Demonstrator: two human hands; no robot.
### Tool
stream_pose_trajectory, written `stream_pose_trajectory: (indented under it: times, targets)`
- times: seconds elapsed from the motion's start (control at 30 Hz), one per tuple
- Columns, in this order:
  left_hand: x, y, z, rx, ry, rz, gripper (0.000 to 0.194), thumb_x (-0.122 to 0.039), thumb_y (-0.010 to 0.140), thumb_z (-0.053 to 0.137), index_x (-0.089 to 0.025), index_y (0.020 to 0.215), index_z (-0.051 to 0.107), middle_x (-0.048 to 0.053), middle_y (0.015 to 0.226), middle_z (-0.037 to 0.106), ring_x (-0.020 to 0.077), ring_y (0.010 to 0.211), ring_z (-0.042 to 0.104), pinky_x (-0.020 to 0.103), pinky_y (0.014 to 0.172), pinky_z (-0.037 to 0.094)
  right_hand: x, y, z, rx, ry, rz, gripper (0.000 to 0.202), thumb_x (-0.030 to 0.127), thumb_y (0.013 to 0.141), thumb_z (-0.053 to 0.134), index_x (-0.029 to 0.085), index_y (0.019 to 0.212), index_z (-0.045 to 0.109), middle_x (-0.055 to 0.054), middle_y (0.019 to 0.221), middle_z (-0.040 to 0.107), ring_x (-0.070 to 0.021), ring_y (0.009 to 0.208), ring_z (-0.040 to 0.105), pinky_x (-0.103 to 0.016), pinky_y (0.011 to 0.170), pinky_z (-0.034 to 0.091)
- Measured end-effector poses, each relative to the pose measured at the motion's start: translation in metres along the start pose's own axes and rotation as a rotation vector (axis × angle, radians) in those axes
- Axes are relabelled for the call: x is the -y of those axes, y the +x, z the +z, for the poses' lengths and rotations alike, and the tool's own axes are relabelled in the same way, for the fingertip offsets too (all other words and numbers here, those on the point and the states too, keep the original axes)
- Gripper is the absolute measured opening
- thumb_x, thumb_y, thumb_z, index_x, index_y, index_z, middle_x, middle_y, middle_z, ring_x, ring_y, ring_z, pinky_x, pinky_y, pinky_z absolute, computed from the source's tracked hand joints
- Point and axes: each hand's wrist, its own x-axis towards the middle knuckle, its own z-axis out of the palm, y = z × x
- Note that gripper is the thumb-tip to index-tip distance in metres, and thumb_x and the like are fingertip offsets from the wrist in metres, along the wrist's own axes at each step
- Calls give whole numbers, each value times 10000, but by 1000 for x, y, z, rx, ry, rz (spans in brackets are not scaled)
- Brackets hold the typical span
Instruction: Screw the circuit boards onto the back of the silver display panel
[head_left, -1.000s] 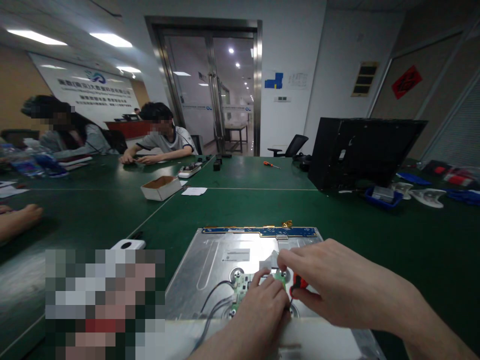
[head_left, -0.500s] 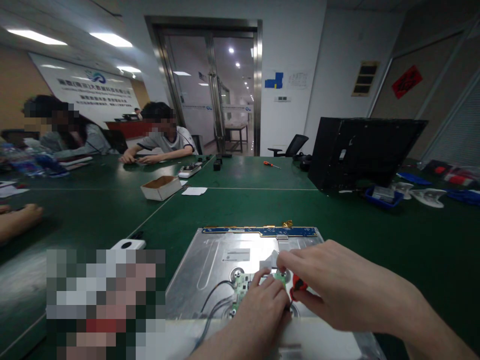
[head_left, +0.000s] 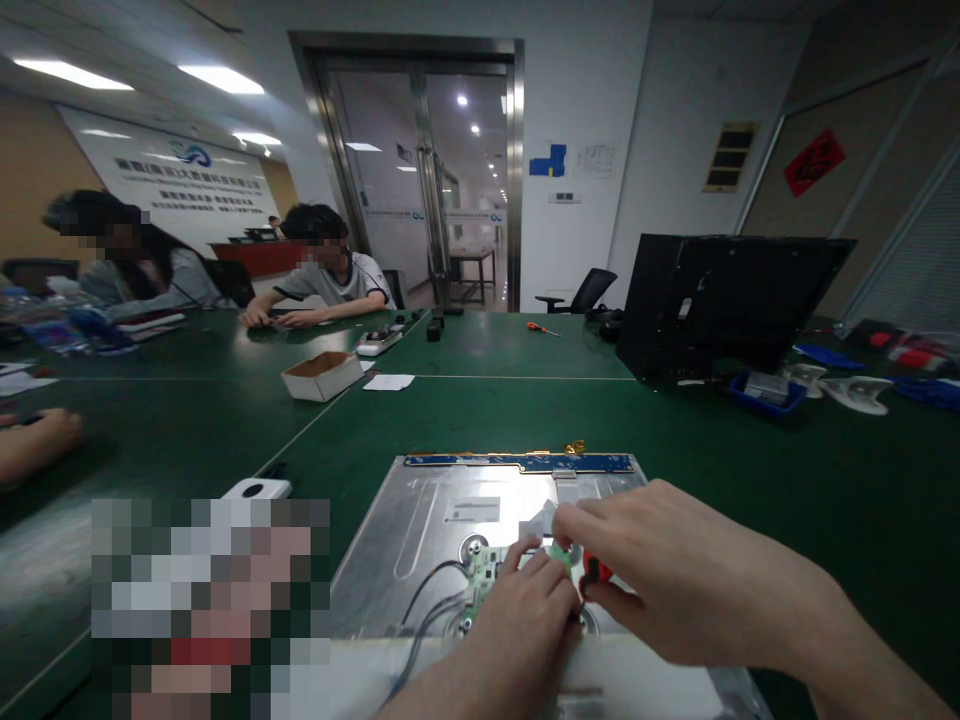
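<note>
A silver metal panel [head_left: 420, 510] lies on the green table, with a blue circuit strip [head_left: 600, 464] along its far edge. On the panel sits a small green circuit board [head_left: 480, 585] with dark and grey cables running from its left side. My left hand [head_left: 529, 600] rests over this board, its fingers bent; what lies under them is hidden. Just to the right, my right hand [head_left: 645, 570] is closed round a red and black screwdriver [head_left: 595, 572], whose tip points down near the board's right side. A clear film piece [head_left: 541, 520] stands beside my right fingertips.
A small open cardboard box [head_left: 322, 376] and white paper [head_left: 388, 382] lie beyond the panel. A black monitor [head_left: 742, 300] and a blue tray [head_left: 766, 392] stand at the right. An orange screwdriver [head_left: 541, 328] lies farther back. Other people sit at the left.
</note>
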Motion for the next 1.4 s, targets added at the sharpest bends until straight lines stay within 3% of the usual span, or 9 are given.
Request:
stream_pose_trajectory:
  times: [0.13,0.23,0.47,0.7,0.9,1.1,1.27,1.4]
  targets:
    - [0,1,-1,23,-18,0,202,-253,917,531,-199,1105,583,61,1086,645,237,1114,538,456,1087,260,2,-2,-1,-1,25,-16,166,187,801,613,213,943,530,-4,873,659,-165,711,593,-274,544,346]
    - [-1,1,-1,19,-21,-8,215,-266,931,514,-207,1126,581,61,1106,639,242,1125,535,461,1088,261,4,1,0,-19,-2,27,118,242,832,613,221,934,557,1,826,664,-164,674,589,-275,536,327]
    - [-1,1,-1,16,-7,-4,163,-241,918,501,-204,1037,606,66,1040,648,251,1072,552,473,1069,279,3,2,-2,3,-14,14,106,189,862,524,217,954,568,-13,849,678,-173,696,610,-276,544,336]
    - [0,1,0,19,-8,-1,186,-231,896,528,-201,1068,594,68,1082,639,250,1085,543,470,1070,279,3,0,-2,-5,11,21,92,242,858,574,224,948,576,-7,838,684,-175,703,615,-275,547,344]
    - [-1,1,-1,29,-15,-17,162,-225,910,511,-200,1043,600,64,1061,643,244,1082,546,468,1072,278,2,0,-3,-5,2,23,83,193,866,529,223,929,574,-2,823,674,-165,672,601,-279,537,331]
    - [-1,1,-1,44,-39,-6,246,-221,904,533,-204,1148,558,63,1149,628,246,1145,522,477,1094,247,4,-2,-3,11,37,-12,128,193,821,572,220,945,551,-6,857,664,-163,702,590,-272,546,340]
    - [0,2,2,37,-21,-30,153,-238,928,519,-195,1052,600,70,1074,649,239,1118,546,459,1094,251,3,0,-2,9,3,41,102,231,861,535,231,951,584,-1,775,671,-168,626,584,-280,513,300]
    - [-1,1,3,40,24,-13,182,-238,933,509,-190,1092,583,76,1108,642,239,1126,544,450,1092,252,3,1,-2,15,-14,32,131,200,856,521,228,966,587,-7,788,679,-171,635,593,-278,517,294]
